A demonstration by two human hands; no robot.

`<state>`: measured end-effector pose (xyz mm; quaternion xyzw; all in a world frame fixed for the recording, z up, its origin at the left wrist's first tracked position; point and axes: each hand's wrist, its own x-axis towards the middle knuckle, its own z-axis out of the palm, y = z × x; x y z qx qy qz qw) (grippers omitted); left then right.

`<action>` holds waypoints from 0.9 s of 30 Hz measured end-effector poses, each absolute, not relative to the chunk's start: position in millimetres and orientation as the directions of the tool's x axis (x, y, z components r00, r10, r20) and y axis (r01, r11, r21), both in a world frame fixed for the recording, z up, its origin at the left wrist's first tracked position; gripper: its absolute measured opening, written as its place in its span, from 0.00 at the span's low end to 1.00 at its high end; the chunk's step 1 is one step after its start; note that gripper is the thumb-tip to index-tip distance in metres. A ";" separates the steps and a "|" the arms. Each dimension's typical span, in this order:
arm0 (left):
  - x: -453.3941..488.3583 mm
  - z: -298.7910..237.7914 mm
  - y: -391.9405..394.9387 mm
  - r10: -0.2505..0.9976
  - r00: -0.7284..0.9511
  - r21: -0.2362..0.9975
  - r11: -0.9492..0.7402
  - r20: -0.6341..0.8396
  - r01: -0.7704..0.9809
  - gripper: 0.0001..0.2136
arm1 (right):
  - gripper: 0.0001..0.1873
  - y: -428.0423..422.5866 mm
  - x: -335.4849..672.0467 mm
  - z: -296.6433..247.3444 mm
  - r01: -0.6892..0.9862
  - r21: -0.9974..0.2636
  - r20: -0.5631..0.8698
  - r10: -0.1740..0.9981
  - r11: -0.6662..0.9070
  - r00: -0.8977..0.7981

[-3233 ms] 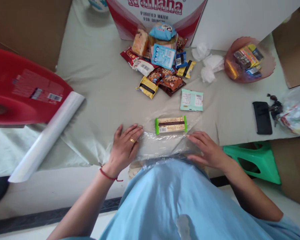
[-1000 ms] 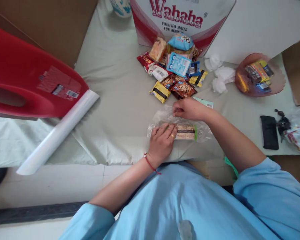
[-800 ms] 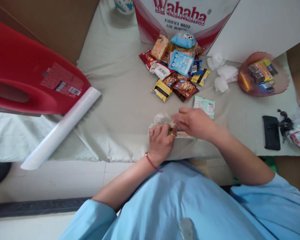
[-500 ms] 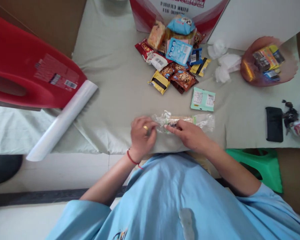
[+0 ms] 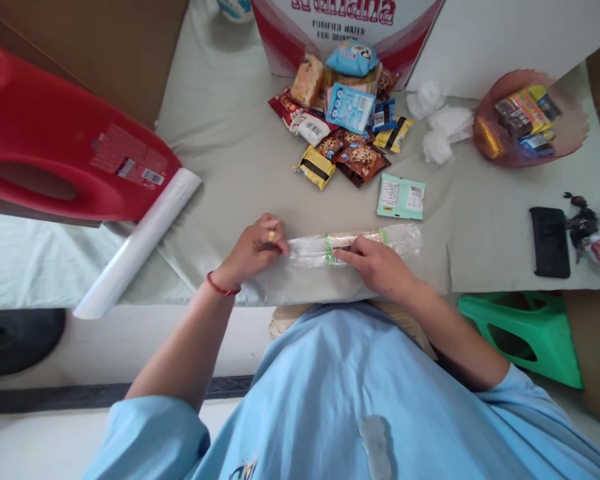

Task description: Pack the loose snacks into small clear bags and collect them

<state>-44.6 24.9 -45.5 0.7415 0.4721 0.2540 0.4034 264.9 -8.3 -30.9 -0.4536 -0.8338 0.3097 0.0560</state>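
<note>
A slim pale snack packet with green edges [image 5: 347,237] lies near the table's front edge, wrapped in clear plastic film [image 5: 307,252] that extends beyond both its ends. My left hand [image 5: 257,248], wearing a ring and a red string bracelet, pinches the film's left end and draws it out taut. On the packet rests my right hand [image 5: 380,268], its index finger pressed down across the front and the other fingers curled. Just beyond lies a mint-green packet [image 5: 401,197], which neither hand touches.
Several snack packs [image 5: 347,140] are heaped against a water carton [image 5: 405,47]. Crumpled white plastic [image 5: 443,127] and a pink bowl [image 5: 530,157] of snacks stand right. A black phone [image 5: 550,241] lies nearby. On the left, a film roll [image 5: 140,243] leans by a red container [image 5: 75,143].
My left hand has moved left, away from the packet, stretching the bunched film out flat. My right hand stays on the packet with its index finger down.
</note>
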 end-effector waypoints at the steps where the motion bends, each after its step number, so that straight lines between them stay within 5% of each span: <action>1: -55.4 -46.4 17.7 0.908 0.420 0.829 -0.224 -0.014 0.512 0.10 | 0.21 -9.9 264.8 -32.5 0.719 -0.572 -0.174 0.798 0.395 -0.577; 4: -73.0 -50.8 -1.1 0.948 0.317 0.829 -0.168 -0.011 0.533 0.09 | 0.21 -14.5 265.0 -37.5 0.724 -0.535 -0.146 0.797 0.435 -0.587; 8: -43.8 -57.3 -7.3 0.997 -0.048 0.807 -0.020 0.060 0.590 0.14 | 0.23 -16.8 265.0 -39.9 0.739 -0.456 -0.121 0.789 0.495 -0.603; 11: -5.7 -61.3 -1.7 0.999 0.025 0.661 -0.032 0.020 0.749 0.18 | 0.24 -17.7 267.4 -38.4 0.722 -0.464 -0.089 0.784 0.513 -0.614; 15: 12.2 -57.3 -3.5 0.996 0.080 0.588 -0.043 -0.038 0.807 0.08 | 0.24 -25.0 278.3 -37.6 0.622 -0.573 0.020 0.768 0.534 -0.641; 23: 27.8 -13.3 -22.8 0.962 0.060 0.879 0.217 -0.266 0.425 0.07 | 0.23 -35.1 283.5 -41.7 0.583 -0.681 0.030 0.812 0.444 -0.583; 27: 73.8 -15.9 -18.8 0.974 0.109 0.911 0.144 -0.200 0.386 0.06 | 0.23 -30.9 276.4 -44.0 0.579 -0.691 0.008 0.805 0.433 -0.593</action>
